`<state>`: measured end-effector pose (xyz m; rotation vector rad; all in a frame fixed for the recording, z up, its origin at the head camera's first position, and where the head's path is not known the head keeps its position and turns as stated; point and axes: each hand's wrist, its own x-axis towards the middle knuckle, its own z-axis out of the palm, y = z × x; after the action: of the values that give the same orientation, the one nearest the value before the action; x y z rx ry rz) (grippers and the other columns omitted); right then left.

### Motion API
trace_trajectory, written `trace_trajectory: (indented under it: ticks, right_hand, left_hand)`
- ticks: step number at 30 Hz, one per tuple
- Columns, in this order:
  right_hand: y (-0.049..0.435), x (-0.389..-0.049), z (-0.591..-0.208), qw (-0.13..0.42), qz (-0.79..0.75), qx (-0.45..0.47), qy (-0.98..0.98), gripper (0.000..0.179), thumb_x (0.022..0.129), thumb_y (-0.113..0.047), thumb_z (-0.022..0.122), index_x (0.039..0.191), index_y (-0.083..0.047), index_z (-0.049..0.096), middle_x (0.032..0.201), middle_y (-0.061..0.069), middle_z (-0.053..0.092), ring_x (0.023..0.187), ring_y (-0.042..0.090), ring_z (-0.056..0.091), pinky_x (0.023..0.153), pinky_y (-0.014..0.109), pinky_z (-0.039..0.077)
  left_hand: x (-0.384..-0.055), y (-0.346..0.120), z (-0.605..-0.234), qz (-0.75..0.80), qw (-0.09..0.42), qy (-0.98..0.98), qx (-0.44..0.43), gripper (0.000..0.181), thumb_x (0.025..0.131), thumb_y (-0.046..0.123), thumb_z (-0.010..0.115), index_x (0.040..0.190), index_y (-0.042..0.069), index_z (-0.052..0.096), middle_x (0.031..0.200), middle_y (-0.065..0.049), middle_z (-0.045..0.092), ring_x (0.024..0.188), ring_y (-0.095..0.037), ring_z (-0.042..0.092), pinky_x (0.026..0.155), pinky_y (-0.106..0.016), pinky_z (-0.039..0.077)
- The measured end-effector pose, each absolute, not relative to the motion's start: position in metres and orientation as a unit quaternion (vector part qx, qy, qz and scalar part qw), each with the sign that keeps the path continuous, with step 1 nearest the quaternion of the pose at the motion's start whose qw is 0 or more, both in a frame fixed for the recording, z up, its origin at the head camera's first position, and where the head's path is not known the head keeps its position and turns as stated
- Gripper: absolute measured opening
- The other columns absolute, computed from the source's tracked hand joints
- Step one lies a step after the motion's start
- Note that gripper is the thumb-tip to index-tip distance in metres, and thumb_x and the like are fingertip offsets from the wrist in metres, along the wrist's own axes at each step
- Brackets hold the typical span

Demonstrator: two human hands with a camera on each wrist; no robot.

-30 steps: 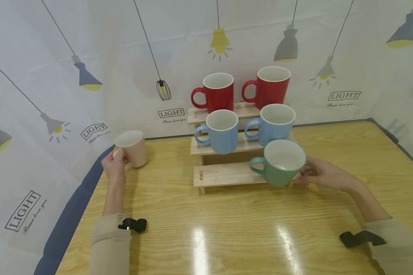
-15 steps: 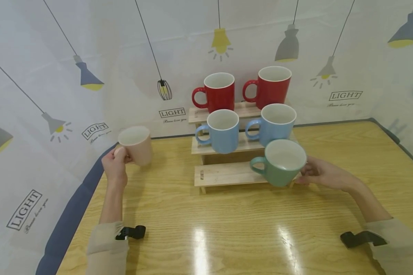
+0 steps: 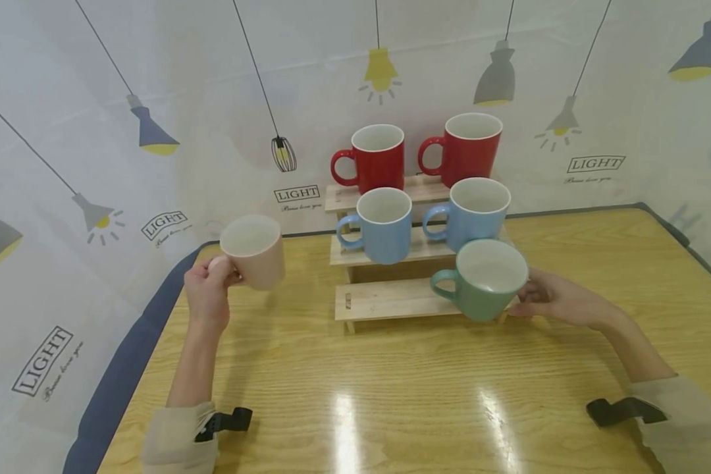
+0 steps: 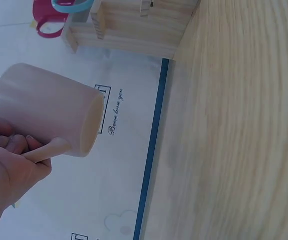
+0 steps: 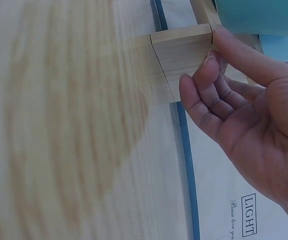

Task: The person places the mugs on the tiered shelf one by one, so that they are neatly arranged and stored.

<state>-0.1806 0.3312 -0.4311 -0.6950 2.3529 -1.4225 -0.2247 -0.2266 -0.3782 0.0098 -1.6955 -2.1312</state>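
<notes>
On the left in the head view, my left hand (image 3: 210, 289) grips the handle of a pale pink mug (image 3: 263, 260). The mug is raised above the table, white inside and slightly tilted. Curled fingers and thumb close round its handle (image 4: 51, 149) in the left wrist view. My right hand (image 3: 559, 299) holds the right end of a three-step wooden rack (image 3: 385, 299), thumb at the front step's edge. A green mug (image 3: 480, 289) stands on that step beside the hand, partly covering the fingertips. In the right wrist view the other fingers (image 5: 201, 100) curl beside the rack's end.
Two light blue mugs (image 3: 385, 230) stand on the rack's middle step and two red mugs (image 3: 382, 164) on the top step, all handles pointing left. The wooden table (image 3: 415, 395) meets a white lamp-printed cloth (image 3: 225, 131) behind and at both sides.
My left hand has lifted the pink mug off the table and carried it rightward, closer to the rack. The right hand, the rack and the mugs on it have stayed in place.
</notes>
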Motion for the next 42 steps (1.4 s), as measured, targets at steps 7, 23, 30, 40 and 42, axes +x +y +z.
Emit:
trace_trajectory:
  ticks: [7, 23, 30, 40, 42]
  right_hand:
    - [0.332, -0.181, -0.430, 0.152, -0.498, -0.249, 0.816, 0.065, 0.095, -0.006, 0.068, 0.149, 0.000, 0.032, 0.113, 0.011, 0.070, 0.095, 0.027, 0.069, 0.079, 0.036, 0.056]
    - [0.333, -0.182, -0.434, 0.148, -0.507, -0.259, 0.808, 0.065, 0.095, -0.005, 0.067, 0.149, 0.002, 0.031, 0.116, 0.011, 0.069, 0.101, 0.023, 0.069, 0.082, 0.037, 0.057]
    - [0.334, -0.183, -0.434, 0.147, -0.505, -0.261, 0.810, 0.063, 0.096, -0.005, 0.066, 0.148, 0.001, 0.032, 0.114, 0.012, 0.069, 0.099, 0.023, 0.069, 0.080, 0.037, 0.057]
    - [0.334, -0.182, -0.433, 0.149, -0.503, -0.257, 0.812, 0.062, 0.096, -0.005, 0.066, 0.147, 0.000, 0.033, 0.110, 0.013, 0.069, 0.097, 0.024, 0.069, 0.080, 0.038, 0.057]
    - [0.334, -0.182, -0.434, 0.149, -0.504, -0.255, 0.812, 0.062, 0.095, -0.005, 0.067, 0.147, 0.000, 0.033, 0.111, 0.013, 0.069, 0.098, 0.024, 0.069, 0.080, 0.038, 0.057]
  left_hand:
    - [-0.208, -0.213, -0.373, -0.785, 0.173, -0.594, -0.022, 0.034, 0.084, -0.014, 0.043, 0.056, 0.005, 0.044, 0.053, 0.002, 0.042, 0.053, -0.010, 0.051, 0.059, -0.023, 0.052]
    - [-0.187, -0.182, -0.375, -0.783, 0.096, -0.607, -0.099, 0.031, 0.083, -0.015, 0.045, 0.063, 0.003, 0.059, 0.056, 0.003, 0.043, 0.057, -0.007, 0.051, 0.063, -0.023, 0.055]
    - [-0.182, -0.165, -0.375, -0.778, 0.061, -0.613, -0.124, 0.031, 0.081, -0.014, 0.045, 0.059, 0.007, 0.049, 0.055, 0.007, 0.037, 0.057, -0.007, 0.046, 0.065, -0.024, 0.054]
    - [-0.179, -0.140, -0.380, -0.781, 0.025, -0.600, -0.170, 0.030, 0.081, -0.013, 0.048, 0.071, 0.007, 0.068, 0.066, 0.001, 0.058, 0.062, -0.007, 0.055, 0.064, -0.023, 0.054]
    - [-0.179, -0.135, -0.381, -0.779, 0.020, -0.601, -0.176, 0.024, 0.081, -0.012, 0.048, 0.069, 0.001, 0.064, 0.064, 0.002, 0.055, 0.061, -0.007, 0.053, 0.064, -0.023, 0.054]
